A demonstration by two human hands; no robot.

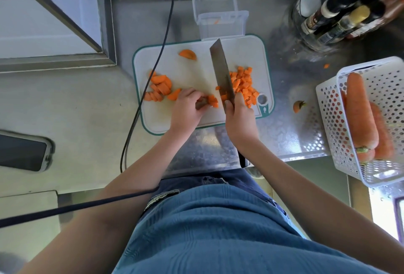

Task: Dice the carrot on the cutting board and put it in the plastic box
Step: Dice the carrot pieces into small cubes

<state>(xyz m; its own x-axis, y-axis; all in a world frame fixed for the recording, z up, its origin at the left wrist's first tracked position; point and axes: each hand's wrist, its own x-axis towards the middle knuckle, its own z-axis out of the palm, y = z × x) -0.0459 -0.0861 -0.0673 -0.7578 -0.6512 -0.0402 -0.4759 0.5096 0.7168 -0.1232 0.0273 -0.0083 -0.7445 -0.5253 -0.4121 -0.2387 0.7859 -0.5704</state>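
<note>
A white cutting board [192,72] with a teal rim lies on the steel counter. My right hand [239,118] grips a cleaver [220,72] with its blade standing on the board. To the blade's right lies a heap of diced carrot [242,84]. My left hand [185,109] holds down a small stack of carrot pieces [213,100] just left of the blade. Sliced carrot [160,88] lies at the board's left, and one half-round piece [188,54] at the far side. The clear plastic box [220,22] stands behind the board, open, holding a single scrap.
A white perforated basket [349,90] with whole carrots [360,109] sits at the right. A carrot top [298,106] lies on the counter beside the board. Bottles [341,11] stand at the far right. A black cable [150,90] crosses the board's left edge. A phone [24,151] lies at the left.
</note>
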